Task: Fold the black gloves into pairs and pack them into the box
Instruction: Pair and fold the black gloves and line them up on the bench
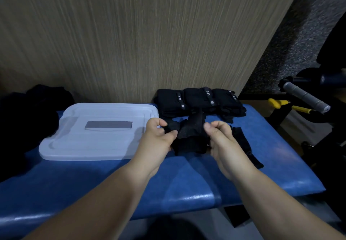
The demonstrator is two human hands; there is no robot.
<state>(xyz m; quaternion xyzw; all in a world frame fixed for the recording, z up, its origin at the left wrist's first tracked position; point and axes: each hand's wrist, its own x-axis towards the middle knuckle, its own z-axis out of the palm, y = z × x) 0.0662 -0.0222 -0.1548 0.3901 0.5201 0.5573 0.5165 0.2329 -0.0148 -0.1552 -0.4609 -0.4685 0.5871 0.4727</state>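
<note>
A black glove (pixel 189 136) is held just above the blue padded bench (pixel 187 179), between both hands. My left hand (pixel 159 134) pinches its left part. My right hand (pixel 219 136) grips its right side with curled fingers. Behind it, three folded black glove pairs (pixel 198 99) stand in a row against the wall. Another loose black glove (pixel 245 146) lies flat to the right of my right hand. The white plastic box lid (pixel 97 136) lies on the bench to the left; the box itself is hidden.
A pile of dark fabric (pixel 28 112) lies at the far left. A wood-grain wall (pixel 131 33) backs the bench. Exercise equipment with a grey handle (pixel 305 97) and yellow grips (pixel 279 103) stands to the right, past the bench edge.
</note>
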